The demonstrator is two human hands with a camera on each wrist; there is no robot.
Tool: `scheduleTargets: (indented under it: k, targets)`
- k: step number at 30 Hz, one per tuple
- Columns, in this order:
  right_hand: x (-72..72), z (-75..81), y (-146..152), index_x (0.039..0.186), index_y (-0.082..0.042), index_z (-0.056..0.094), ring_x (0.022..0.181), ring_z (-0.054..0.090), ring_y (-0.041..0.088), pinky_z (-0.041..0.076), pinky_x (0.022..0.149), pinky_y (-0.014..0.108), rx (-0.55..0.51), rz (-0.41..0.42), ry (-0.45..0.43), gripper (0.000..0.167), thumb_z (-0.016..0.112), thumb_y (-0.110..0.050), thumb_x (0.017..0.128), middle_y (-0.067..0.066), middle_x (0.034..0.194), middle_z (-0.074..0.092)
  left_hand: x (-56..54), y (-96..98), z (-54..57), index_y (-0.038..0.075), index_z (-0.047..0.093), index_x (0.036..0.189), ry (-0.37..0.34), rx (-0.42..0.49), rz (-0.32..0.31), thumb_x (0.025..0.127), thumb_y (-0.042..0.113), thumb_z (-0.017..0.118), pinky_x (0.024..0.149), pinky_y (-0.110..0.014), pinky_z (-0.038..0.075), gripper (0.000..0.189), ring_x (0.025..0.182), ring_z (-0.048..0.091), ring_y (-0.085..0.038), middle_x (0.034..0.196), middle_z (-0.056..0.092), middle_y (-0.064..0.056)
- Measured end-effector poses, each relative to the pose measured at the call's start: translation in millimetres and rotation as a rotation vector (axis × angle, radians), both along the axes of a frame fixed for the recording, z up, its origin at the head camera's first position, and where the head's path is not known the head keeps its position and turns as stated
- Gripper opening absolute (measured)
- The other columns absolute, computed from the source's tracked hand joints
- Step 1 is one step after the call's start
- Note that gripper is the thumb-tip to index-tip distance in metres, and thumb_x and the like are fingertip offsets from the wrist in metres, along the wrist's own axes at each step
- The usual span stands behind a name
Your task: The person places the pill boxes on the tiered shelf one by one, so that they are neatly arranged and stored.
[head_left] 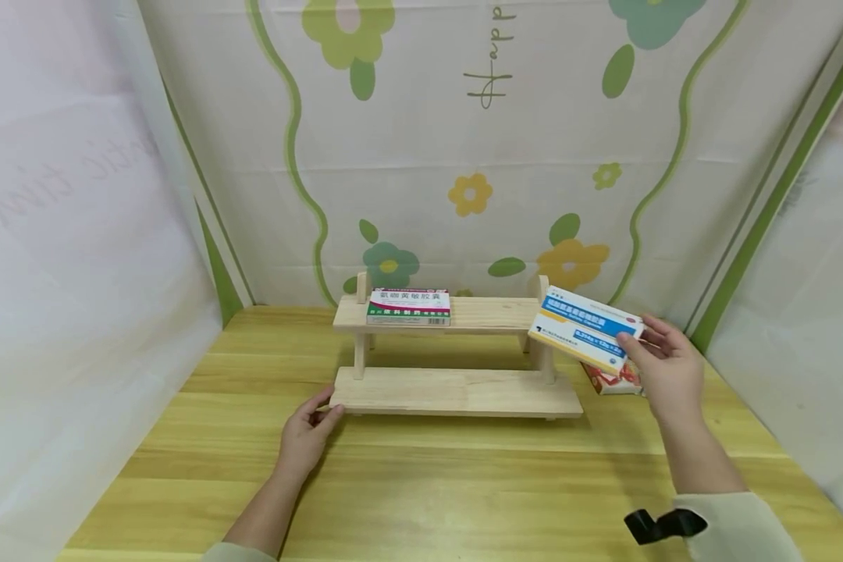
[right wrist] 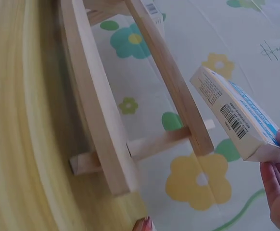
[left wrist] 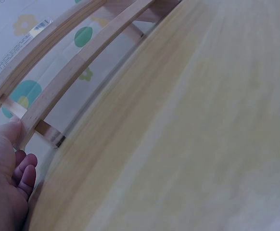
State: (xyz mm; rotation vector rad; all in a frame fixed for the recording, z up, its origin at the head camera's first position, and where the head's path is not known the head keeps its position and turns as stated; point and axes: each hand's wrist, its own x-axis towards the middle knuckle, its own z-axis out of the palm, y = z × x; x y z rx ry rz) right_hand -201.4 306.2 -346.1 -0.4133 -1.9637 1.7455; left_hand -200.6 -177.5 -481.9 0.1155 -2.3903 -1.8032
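A two-tier wooden display rack [head_left: 457,392] stands on the table. At the left end of its lower shelf my left hand [head_left: 304,443] grips the board, thumb at the front edge; the left wrist view shows that hand [left wrist: 5,168] with fingers curled by the board's end. My right hand [head_left: 670,378] pinches a white, blue and yellow medicine box [head_left: 581,326] by its right end. This box is held up, tilted, at the right end of the upper shelf, and the right wrist view shows the box's barcode side [right wrist: 231,118] apart from the rack.
Another medicine box [head_left: 407,308], white, green and magenta, lies on the upper shelf's left part. Behind my right hand, a red and white box [head_left: 614,381] lies on the table [head_left: 464,492], partly hidden. Flower-printed cloth [head_left: 407,140] encloses the back and sides.
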Motion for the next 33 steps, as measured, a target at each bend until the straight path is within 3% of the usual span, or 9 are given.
scheduleTargets:
  k: [5, 15, 27, 33]
  targets:
    - [-16.5, 5.4, -14, 0.138, -0.017, 0.057, 0.088, 0.060, -0.006, 0.051, 0.068, 0.007, 0.009, 0.063, -0.011, 0.059, 0.078, -0.025, 0.084, -0.015, 0.100, 0.058, 0.2, 0.1, 0.2, 0.008, 0.054, 0.139, 0.000, 0.004, -0.002, 0.094, 0.029, 0.068, 0.076, -0.014, 0.049, 0.052, 0.092, 0.058, -0.002, 0.134, 0.056, -0.016]
    - [-49.6, 18.6, -36, 0.147, -0.016, 0.045, 0.092, 0.059, -0.007, 0.053, 0.076, 0.010, 0.182, 0.189, -0.093, 0.068, 0.070, -0.039, 0.088, -0.013, 0.111, 0.056, -0.6, 0.6, -0.6, 0.008, 0.055, 0.138, 0.010, 0.011, -0.001, 0.094, 0.025, 0.067, 0.076, -0.015, 0.049, 0.049, 0.091, 0.059, -0.003, 0.132, 0.058, -0.015]
    - [-83.4, 21.1, -54, 0.148, -0.015, 0.043, 0.092, 0.061, 0.001, 0.054, 0.079, 0.015, 0.169, 0.424, -0.125, 0.066, 0.069, -0.036, 0.091, -0.001, 0.118, 0.053, 0.4, 0.2, -3.3, 0.007, 0.054, 0.139, 0.012, 0.005, -0.005, 0.093, 0.031, 0.068, 0.076, -0.015, 0.050, 0.053, 0.093, 0.059, -0.003, 0.133, 0.057, -0.016]
    - [-93.5, 20.1, -58, 0.149, -0.013, 0.040, 0.084, 0.064, 0.000, 0.056, 0.075, 0.016, 0.176, 0.477, -0.140, 0.065, 0.068, -0.031, 0.093, 0.001, 0.117, 0.052, 0.3, 0.6, -1.6, 0.009, 0.054, 0.140, 0.013, 0.019, -0.004, 0.093, 0.030, 0.068, 0.077, -0.014, 0.050, 0.053, 0.094, 0.060, -0.003, 0.134, 0.056, -0.015]
